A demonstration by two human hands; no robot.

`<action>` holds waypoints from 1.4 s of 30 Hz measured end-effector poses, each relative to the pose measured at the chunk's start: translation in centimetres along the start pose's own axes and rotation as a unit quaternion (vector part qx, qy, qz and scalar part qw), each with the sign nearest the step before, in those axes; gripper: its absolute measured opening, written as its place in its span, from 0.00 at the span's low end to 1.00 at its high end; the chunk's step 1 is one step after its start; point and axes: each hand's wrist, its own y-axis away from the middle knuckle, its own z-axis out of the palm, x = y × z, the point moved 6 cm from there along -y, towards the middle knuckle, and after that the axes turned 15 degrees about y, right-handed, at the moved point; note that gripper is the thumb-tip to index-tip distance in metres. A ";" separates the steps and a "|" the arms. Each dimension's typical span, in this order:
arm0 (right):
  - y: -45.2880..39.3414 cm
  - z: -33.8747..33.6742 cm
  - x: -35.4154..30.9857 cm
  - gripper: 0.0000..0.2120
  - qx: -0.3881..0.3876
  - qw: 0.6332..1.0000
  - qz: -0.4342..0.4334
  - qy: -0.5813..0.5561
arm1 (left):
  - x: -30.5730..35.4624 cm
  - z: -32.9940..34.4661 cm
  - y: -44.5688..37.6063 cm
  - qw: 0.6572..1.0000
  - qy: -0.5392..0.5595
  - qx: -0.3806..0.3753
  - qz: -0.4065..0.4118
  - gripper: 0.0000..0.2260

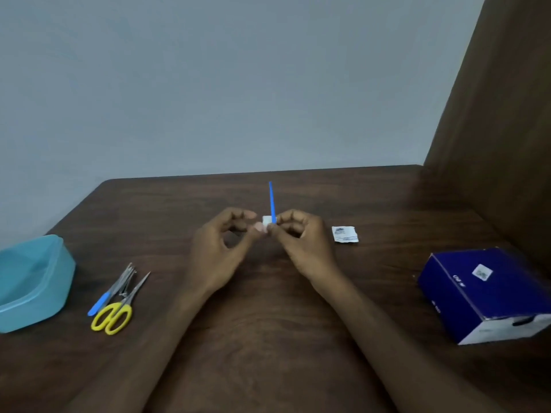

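Above the middle of the brown wooden table (268, 323), my two hands meet. My right hand (301, 242) pinches a thin blue stick (271, 201) that points up and away, together with a small white pad (266, 220) at its lower end. My left hand (222, 245) has its fingers curled, and its thumb tip touches the white pad from the left. Whether the left hand actually pinches the pad is unclear.
A torn white sachet (345, 234) lies right of my hands. A dark blue box (483, 293) sits at the right edge beside a brown panel (492, 144). At the left are a teal plastic tub (32, 281), yellow-handled scissors (119, 308) and a blue-handled metal tool (110, 292).
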 end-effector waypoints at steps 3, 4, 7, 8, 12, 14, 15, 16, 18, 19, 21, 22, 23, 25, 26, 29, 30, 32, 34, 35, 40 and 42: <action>0.4 0.9 -0.3 0.07 -0.044 0.998 -0.035 0.021 | -0.2 -0.6 -0.2 0.996 0.082 0.032 -0.012 0.09; 0.6 1.1 -0.5 0.04 -0.059 0.996 -0.055 0.031 | -0.2 -0.8 -0.2 0.996 0.085 0.033 -0.012 0.10; 1.1 1.5 -1.2 0.02 -0.080 0.990 -0.102 0.058 | -0.2 -1.2 -0.3 0.994 0.095 0.045 -0.007 0.06; 1.0 1.4 -1.2 0.03 -0.080 0.991 -0.099 0.051 | -0.2 -1.4 -0.3 0.993 0.106 0.052 -0.006 0.06; 0.4 1.1 -0.7 0.05 -0.086 0.995 -0.052 0.018 | -0.1 -1.7 -0.3 0.989 0.141 0.037 -0.004 0.06; 0.4 1.1 -0.6 0.05 -0.092 0.994 -0.052 0.026 | -0.4 -1.6 -0.3 0.990 0.135 0.032 -0.002 0.04; 0.5 1.2 -0.6 0.06 -0.090 0.994 -0.055 0.033 | -0.7 -1.6 -0.4 0.991 0.130 0.036 0.001 0.02; 0.5 1.2 -0.7 0.06 -0.082 0.994 -0.055 0.038 | -0.9 -1.5 -0.5 0.991 0.127 0.039 0.006 0.02; 0.5 0.9 -0.7 0.06 -0.048 0.997 -0.048 0.033 | -1.3 -1.6 -0.8 0.990 0.133 0.051 0.007 0.04; 0.3 0.5 -0.8 0.06 -0.030 0.998 -0.046 0.025 | -1.5 -1.7 -1.1 0.988 0.143 0.060 0.001 0.05; 0.0 -0.2 -1.0 0.06 -0.001 0.999 -0.050 0.009 | -1.8 -1.7 -1.5 0.984 0.161 0.073 -0.023 0.05; -0.1 -0.7 -1.1 0.06 0.013 0.998 -0.057 0.006 | -1.9 -1.6 -1.5 0.982 0.169 0.072 -0.034 0.05; -0.1 -1.0 -1.2 0.06 0.025 0.998 -0.064 0.007 | -2.0 -1.3 -1.6 0.981 0.175 0.068 -0.042 0.05; -0.1 -1.6 -1.2 0.06 0.044 0.995 -0.088 0.034 | -2.2 -1.1 -1.6 0.981 0.174 0.068 -0.047 0.09; 0.0 -1.8 -1.4 0.06 0.049 0.991 -0.107 0.057 | -2.3 -1.1 -1.6 0.981 0.171 0.071 -0.048 0.12; 0.3 -2.0 -1.9 0.06 0.058 0.987 -0.128 0.081 | -2.5 -1.3 -1.7 0.980 0.173 0.078 -0.068 0.16; 0.3 -2.1 -2.0 0.06 0.060 0.987 -0.127 0.075 | -2.4 -1.4 -1.7 0.979 0.174 0.079 -0.074 0.17; 0.4 -2.1 -1.9 0.05 0.059 0.989 -0.123 0.051 | -2.4 -1.7 -1.7 0.977 0.180 0.081 -0.080 0.20; 0.5 -2.1 -1.8 0.06 0.051 0.993 -0.109 0.022 | -2.5 -1.7 -1.7 0.974 0.191 0.080 -0.090 0.21; 0.4 -2.1 -1.8 0.06 0.044 0.994 -0.100 0.012 | -2.6 -1.7 -1.7 0.974 0.195 0.074 -0.093 0.21; 0.4 -1.8 -1.8 0.06 0.027 0.996 -0.077 -0.031 | -2.6 -1.8 -1.6 0.959 0.259 0.067 -0.095 0.08; 0.3 -1.8 -1.7 0.07 0.029 0.996 -0.067 -0.047 | -2.7 -1.7 -1.6 0.955 0.275 0.062 -0.095 0.02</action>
